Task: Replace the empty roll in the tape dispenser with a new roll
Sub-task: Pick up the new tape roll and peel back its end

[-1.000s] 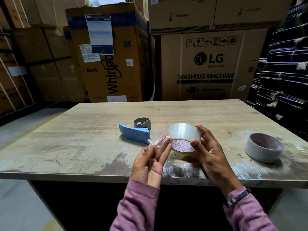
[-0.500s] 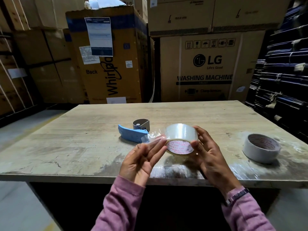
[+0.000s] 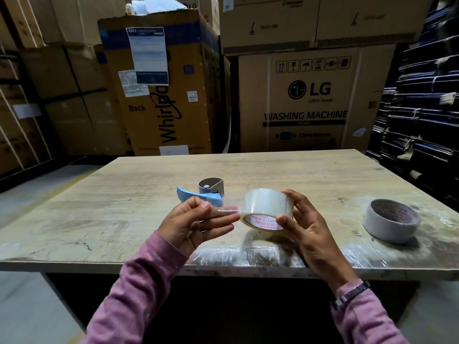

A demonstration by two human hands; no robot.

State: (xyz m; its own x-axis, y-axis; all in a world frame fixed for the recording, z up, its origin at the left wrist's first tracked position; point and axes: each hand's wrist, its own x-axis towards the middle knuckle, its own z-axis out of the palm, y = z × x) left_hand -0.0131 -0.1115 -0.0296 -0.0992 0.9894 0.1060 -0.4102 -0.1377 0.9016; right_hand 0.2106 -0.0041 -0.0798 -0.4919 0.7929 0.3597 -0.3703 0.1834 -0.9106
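The right hand [image 3: 306, 225] grips a new roll [image 3: 267, 208] of clear tape above the table [image 3: 111, 219], thumb on the near rim and fingers curled behind it. The left hand [image 3: 191, 219] pinches the loose tape end [image 3: 224, 210] between thumb and forefinger, the strip reaching across to the roll. The blue dispenser [image 3: 201, 193] lies on the table just behind the left hand. The empty roll [image 3: 391, 222] sits well apart to the right

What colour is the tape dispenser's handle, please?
Light blue, seen in the head view: the tape dispenser lies on the table.
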